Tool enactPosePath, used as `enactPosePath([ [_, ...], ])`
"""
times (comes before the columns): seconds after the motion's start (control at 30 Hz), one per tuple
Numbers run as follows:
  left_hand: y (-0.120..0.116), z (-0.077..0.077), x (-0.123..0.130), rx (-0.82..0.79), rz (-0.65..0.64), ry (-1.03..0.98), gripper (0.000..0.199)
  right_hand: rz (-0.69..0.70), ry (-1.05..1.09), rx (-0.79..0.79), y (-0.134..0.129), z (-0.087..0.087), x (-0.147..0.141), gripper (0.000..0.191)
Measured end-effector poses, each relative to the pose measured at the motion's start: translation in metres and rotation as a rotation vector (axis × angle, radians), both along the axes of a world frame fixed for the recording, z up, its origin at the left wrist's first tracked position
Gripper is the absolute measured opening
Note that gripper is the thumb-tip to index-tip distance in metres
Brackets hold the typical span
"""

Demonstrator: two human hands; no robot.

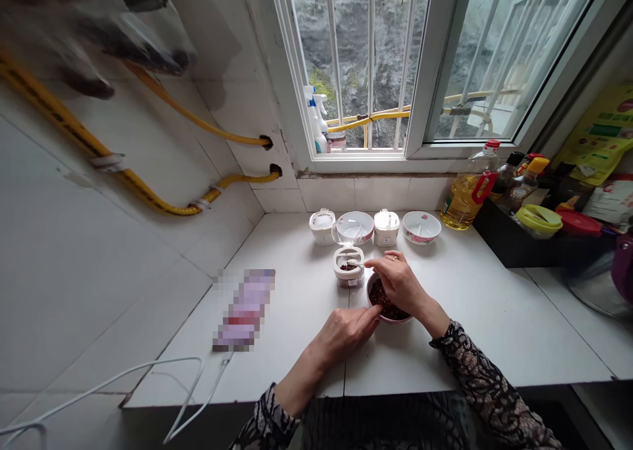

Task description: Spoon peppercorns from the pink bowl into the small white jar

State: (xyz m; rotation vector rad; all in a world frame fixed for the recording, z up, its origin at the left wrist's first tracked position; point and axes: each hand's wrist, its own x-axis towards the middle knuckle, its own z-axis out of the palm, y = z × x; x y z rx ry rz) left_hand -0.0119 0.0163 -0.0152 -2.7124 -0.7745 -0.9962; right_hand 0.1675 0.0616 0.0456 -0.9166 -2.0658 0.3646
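Note:
A small bowl [384, 303] with a pinkish rim stands on the counter, filled with dark red flakes, perhaps crushed chili. My left hand [350, 328] grips its near left edge, fingertips at the rim. Over the bowl, my right hand [401, 284] is closed on a small white spoon [355, 263], whose far end reaches into an opened seasoning jar [349, 280]. Some dark red flakes show inside that clear-walled jar with its cream collar. Part of the bowl is hidden under my right hand.
Behind stand a left lidded jar [322, 228], a white bowl [355, 227], another lidded jar [386, 228] and a flowered bowl [422, 228]. An oil bottle [465, 196] and a black condiment rack [499, 235] are at right. A blurred phone [244, 310] with a cable [198, 371] lies left.

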Motion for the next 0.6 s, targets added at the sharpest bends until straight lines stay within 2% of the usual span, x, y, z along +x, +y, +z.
enactPosePath([
  [0.1,-0.001,0.003,0.001,0.008,-0.002,-0.006,0.024,-0.050,0.046,0.049,-0.001,0.005,0.007,0.029],
  [0.2,-0.001,0.005,0.001,0.007,-0.010,-0.022,0.022,-0.168,0.157,-0.010,-0.004,0.012,0.021,0.023],
  [0.27,-0.001,0.006,0.001,-0.002,-0.014,-0.031,0.021,-0.205,0.155,-0.062,-0.004,0.014,0.031,0.021],
  [0.4,-0.001,0.005,0.001,-0.011,-0.010,-0.028,0.021,-0.187,0.059,-0.103,-0.002,0.010,0.040,0.022],
  [0.5,-0.001,0.005,0.001,-0.006,-0.021,-0.032,0.022,-0.134,-0.038,-0.147,0.000,0.005,0.036,0.022],
  [0.6,-0.001,0.005,0.001,0.000,-0.024,-0.030,0.022,-0.110,-0.047,-0.218,0.000,0.002,0.030,0.023],
])
